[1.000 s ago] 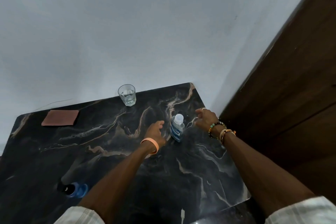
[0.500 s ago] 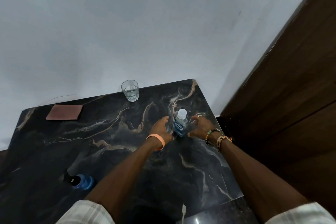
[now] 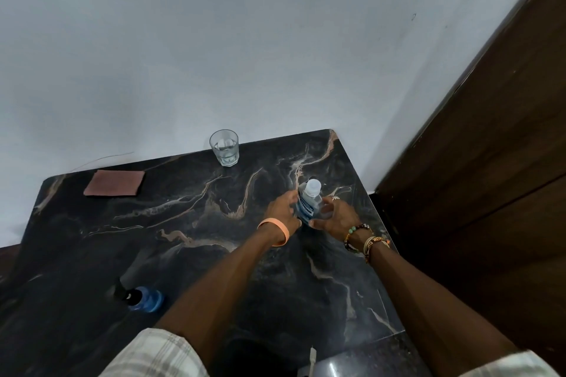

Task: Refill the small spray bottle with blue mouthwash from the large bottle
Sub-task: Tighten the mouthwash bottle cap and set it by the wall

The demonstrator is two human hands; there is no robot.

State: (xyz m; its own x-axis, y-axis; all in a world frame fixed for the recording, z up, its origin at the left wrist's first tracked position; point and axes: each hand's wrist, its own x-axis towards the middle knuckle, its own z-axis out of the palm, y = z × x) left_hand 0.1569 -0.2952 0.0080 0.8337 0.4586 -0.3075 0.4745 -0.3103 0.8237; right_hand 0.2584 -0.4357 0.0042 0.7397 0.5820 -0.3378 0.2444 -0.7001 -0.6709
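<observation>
Standing capped bottle (image 3: pixel 309 204) of blue mouthwash, left hand (image 3: pixel 283 210) and right hand (image 3: pixel 337 215) clasped around it.

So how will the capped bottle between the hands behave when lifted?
The bottle looks like stiff plastic and probably light, since it is small. It stands upright and narrow, so a sideways push may tip it. Its white cap is on, so spilling seems unlikely.

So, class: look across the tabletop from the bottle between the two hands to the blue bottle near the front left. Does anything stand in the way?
Nothing visible does. The white-capped bottle sits between the left hand and right hand; the blue bottle stands front left. Only the left forearm crosses that stretch. The glass and cloth lie farther back.
</observation>
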